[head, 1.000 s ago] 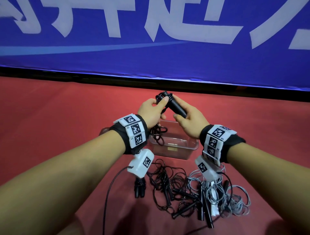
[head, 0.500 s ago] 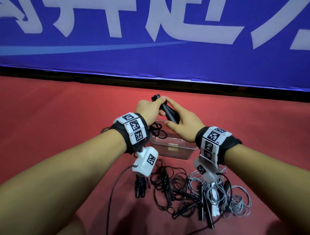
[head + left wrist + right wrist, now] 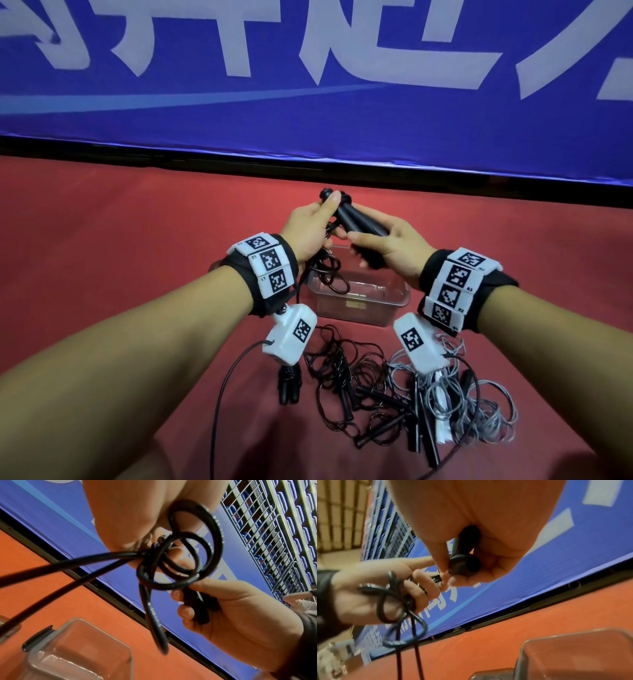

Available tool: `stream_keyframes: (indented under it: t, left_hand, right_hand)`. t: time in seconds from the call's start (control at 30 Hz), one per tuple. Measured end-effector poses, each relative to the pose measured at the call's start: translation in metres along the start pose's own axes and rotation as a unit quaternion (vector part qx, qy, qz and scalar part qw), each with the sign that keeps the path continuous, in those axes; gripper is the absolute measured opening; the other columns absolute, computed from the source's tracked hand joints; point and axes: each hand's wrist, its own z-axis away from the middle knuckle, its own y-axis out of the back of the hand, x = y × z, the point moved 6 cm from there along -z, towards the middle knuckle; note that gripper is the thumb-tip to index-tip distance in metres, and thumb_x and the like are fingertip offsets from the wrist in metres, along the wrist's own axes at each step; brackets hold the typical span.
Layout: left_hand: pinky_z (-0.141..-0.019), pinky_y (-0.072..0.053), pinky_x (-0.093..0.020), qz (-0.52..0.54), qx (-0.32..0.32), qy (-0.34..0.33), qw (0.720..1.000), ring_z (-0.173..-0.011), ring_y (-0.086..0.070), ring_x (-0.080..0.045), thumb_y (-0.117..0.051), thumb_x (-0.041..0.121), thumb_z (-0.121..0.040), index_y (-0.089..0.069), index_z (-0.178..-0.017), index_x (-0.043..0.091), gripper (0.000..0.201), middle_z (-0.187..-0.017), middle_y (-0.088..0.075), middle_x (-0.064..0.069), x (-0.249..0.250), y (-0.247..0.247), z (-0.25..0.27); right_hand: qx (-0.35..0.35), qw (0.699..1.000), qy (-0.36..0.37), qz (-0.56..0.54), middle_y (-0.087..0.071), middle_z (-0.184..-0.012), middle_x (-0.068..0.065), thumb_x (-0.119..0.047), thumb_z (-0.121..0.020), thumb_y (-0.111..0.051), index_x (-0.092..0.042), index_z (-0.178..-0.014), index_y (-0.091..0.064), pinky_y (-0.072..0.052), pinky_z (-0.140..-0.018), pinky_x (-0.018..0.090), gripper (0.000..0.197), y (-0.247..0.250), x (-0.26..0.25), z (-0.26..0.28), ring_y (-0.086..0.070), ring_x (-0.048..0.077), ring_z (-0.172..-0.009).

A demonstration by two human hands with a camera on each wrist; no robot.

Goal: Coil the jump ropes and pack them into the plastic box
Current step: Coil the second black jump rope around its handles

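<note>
jump rope [image 3: 356, 222] is up over the clear plastic box [image 3: 359, 301]. right hand [image 3: 387, 243] is wrapped round both stiff black handles, left hand [image 3: 308, 229] pinches the cord loops by the handle tips. cord looks light, floppy and springy, so i'd grip it at the handles. box is small, more tangled ropes [image 3: 394, 387] on the red floor [image 3: 137, 240] just in front, plenty of room elsewhere.

A blue banner [image 3: 308, 85] with white lettering stands behind the red floor [image 3: 102, 222], metal railings [image 3: 274, 534] beyond.
</note>
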Motion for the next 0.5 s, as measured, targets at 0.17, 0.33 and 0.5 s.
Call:
stream_keyframes:
  t: [0.17, 0.33, 0.5]
  left_hand:
    - [-0.044, -0.046, -0.018, 0.006, -0.002, 0.004, 1.000, -0.042, -0.059, -0.010, -0.051, 0.031, -0.106, -0.064, -0.122, 0.004, 0.034, -0.079, -0.065, -0.010, 0.000, -0.005, 0.001]
    - [-0.053, -0.051, -0.026, -0.025, 0.049, 0.001, 0.999, -0.044, -0.061, -0.017, -0.065, 0.034, -0.098, -0.063, -0.128, 0.006, 0.041, -0.071, -0.073, -0.006, -0.004, 0.003, -0.006]
    - [-0.041, -0.040, -0.014, -0.043, 0.087, -0.008, 0.995, -0.037, -0.055, -0.008, -0.060, 0.051, -0.097, -0.072, -0.101, 0.013, 0.041, -0.073, -0.073, -0.004, 0.006, 0.009, 0.000]
  right_hand:
    - [0.042, 0.986, 0.062, 0.151, -0.069, -0.102, -0.007, -0.002, -0.093, -0.065, -0.030, -0.145, -0.047, -0.056, -0.056, 0.027, 0.061, 0.008, -0.002, -0.004, -0.062, 0.011, -0.065]
    - [0.112, 0.883, 0.089, 0.447, -0.071, -0.119, -0.009, -0.037, -0.091, -0.063, -0.061, -0.145, -0.029, -0.056, -0.085, 0.039, 0.068, 0.012, -0.010, -0.001, -0.068, 0.024, -0.098]
    - [0.124, 0.821, 0.129, 0.542, -0.071, -0.116, -0.005, -0.040, -0.096, -0.057, -0.061, -0.149, -0.016, -0.054, -0.078, 0.036, 0.070, 0.001, -0.021, 0.006, -0.066, 0.028, -0.104]
